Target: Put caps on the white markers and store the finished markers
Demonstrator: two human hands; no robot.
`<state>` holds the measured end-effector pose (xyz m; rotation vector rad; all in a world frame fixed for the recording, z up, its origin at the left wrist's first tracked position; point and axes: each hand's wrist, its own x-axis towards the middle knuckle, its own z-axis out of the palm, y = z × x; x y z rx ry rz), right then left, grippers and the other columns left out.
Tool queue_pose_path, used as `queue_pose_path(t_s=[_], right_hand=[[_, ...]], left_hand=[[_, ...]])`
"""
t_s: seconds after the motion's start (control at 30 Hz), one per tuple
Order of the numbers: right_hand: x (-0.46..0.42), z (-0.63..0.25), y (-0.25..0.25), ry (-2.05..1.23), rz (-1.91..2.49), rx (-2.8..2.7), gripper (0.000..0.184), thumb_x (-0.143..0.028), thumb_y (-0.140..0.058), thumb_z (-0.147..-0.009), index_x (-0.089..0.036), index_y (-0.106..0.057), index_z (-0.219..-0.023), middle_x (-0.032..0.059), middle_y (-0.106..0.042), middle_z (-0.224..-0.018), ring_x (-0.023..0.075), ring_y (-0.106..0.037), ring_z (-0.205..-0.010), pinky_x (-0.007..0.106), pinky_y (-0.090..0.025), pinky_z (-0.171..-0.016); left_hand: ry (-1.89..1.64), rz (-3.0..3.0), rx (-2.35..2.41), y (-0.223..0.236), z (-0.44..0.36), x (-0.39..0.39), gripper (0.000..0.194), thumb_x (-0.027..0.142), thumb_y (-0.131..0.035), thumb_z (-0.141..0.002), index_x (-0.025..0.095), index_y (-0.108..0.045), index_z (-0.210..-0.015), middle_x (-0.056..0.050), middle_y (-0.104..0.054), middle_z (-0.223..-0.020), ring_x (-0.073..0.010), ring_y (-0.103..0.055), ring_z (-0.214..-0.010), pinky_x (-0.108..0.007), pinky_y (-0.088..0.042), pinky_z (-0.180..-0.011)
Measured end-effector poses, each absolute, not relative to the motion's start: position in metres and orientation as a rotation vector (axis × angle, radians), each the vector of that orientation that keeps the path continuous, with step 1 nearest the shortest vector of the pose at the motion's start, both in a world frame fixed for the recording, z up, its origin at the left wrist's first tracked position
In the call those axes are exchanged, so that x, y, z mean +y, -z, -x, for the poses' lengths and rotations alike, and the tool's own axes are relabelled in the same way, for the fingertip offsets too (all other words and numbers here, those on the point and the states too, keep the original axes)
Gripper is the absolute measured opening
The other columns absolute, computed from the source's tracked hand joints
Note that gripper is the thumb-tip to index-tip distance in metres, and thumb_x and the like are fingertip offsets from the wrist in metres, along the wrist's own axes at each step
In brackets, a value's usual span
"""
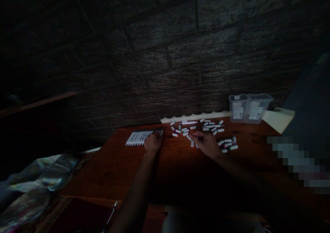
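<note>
A row of white markers [136, 137] with dark ends lies side by side on the wooden table. My left hand [153, 142] rests at the right end of this row, its fingers curled; what they grip, if anything, is hidden in the dark. Out to the right, my right hand [207, 144] is closed in a pinch at a small white marker cap [189, 137], low over the table. Loose white caps [176, 135] with coloured ends lie scattered around it. A few slim white marker pieces [189, 122] lie behind the hand, and a small group of caps [233, 147] is beside it.
Two clear plastic containers [237, 111] with labels stand at the back right of the wooden table [108, 167]. A pale wavy-edged strip [196, 117] runs along the brick wall [154, 71]. Shiny plastic bags [51, 174] lie at the left. The scene is dim.
</note>
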<state>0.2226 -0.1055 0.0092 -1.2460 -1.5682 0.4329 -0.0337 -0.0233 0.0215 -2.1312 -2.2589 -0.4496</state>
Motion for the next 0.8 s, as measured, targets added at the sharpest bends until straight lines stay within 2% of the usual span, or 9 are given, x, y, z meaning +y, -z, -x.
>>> queue_pose_path(t_s=[0.27, 0.4, 0.5, 0.57, 0.67, 0.8], right_hand=[[-0.106, -0.224, -0.010, -0.452, 1.238, -1.578, 0.027, -0.043, -0.056, -0.087, -0.022, -0.074, -0.084, 0.0012, -0.073, -0.077, 0.0165, -0.065, -0.068, 0.027, -0.048, -0.065], [-0.106, -0.225, -0.010, -0.447, 1.240, -1.551, 0.027, -0.043, -0.057, -0.086, -0.022, -0.074, -0.085, 0.0019, -0.074, -0.078, 0.0176, -0.065, -0.069, 0.028, -0.048, -0.064], [-0.105, -0.225, -0.011, -0.455, 1.241, -1.546, 0.027, -0.043, -0.056, -0.086, -0.023, -0.074, -0.085, 0.0016, -0.075, -0.078, 0.0175, -0.066, -0.069, 0.028, -0.048, -0.066], [-0.106, -0.225, -0.011, -0.447, 1.252, -1.554, 0.027, -0.043, -0.056, -0.086, -0.023, -0.074, -0.084, 0.0013, -0.074, -0.077, 0.0171, -0.065, -0.068, 0.028, -0.048, -0.065], [-0.106, -0.225, -0.013, -0.445, 1.270, -1.555, 0.027, -0.043, -0.057, -0.086, -0.023, -0.074, -0.082, 0.0009, -0.074, -0.076, 0.0171, -0.065, -0.067, 0.028, -0.047, -0.065], [-0.106, -0.225, -0.012, -0.452, 1.262, -1.556, 0.028, -0.044, -0.056, -0.086, -0.023, -0.074, -0.082, 0.0012, -0.074, -0.078, 0.0176, -0.066, -0.069, 0.028, -0.048, -0.064]], left_hand=[[0.553, 2.152, -2.275, -0.020, 0.034, -0.021, 0.027, 0.042, -0.052, -0.083, 0.024, -0.069, -0.096, -0.011, -0.073, -0.097, -0.0271, -0.067, -0.092, -0.031, -0.046, -0.073], [0.899, 2.065, -2.268, -0.029, 0.040, -0.021, 0.029, 0.040, -0.051, -0.085, 0.021, -0.068, -0.100, -0.010, -0.074, -0.093, -0.0254, -0.068, -0.088, -0.031, -0.047, -0.075], [1.072, 1.951, -2.243, -0.038, 0.050, -0.021, 0.030, 0.033, -0.046, -0.087, 0.017, -0.067, -0.103, -0.011, -0.072, -0.099, -0.0236, -0.067, -0.092, -0.031, -0.047, -0.081], [1.077, 1.940, -2.234, -0.041, 0.054, -0.021, 0.032, 0.030, -0.044, -0.088, 0.015, -0.067, -0.105, -0.012, -0.072, -0.103, -0.0237, -0.067, -0.094, -0.032, -0.047, -0.084], [1.025, 2.052, -2.202, -0.039, 0.053, -0.021, 0.027, 0.029, -0.050, -0.086, 0.017, -0.070, -0.099, -0.010, -0.073, -0.102, -0.0224, -0.067, -0.094, -0.030, -0.048, -0.084], [0.858, 2.201, -2.192, -0.031, 0.041, -0.023, 0.023, 0.036, -0.059, -0.082, 0.021, -0.074, -0.091, -0.009, -0.075, -0.094, -0.0234, -0.068, -0.090, -0.029, -0.047, -0.079]])
